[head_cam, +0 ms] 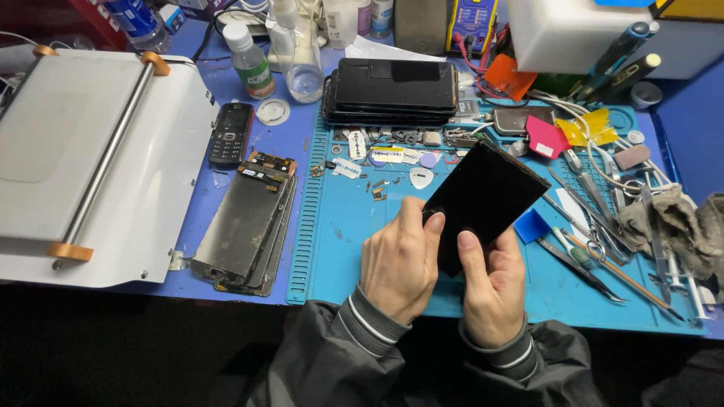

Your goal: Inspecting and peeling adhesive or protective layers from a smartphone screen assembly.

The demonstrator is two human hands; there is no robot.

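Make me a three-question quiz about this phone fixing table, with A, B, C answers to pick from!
1. Where does the old button phone lie?
A. on the blue mat
B. left of the blue mat
C. in a hand

2. What colour is the work mat?
A. blue
B. red
C. green

3. How is the black screen panel held?
A. flat on the mat
B. by one hand only
C. by both hands, lifted

Answers:
B, it rests on the table beside the mat.
A, the mat is blue.
C, the left hand and right hand both grip it.
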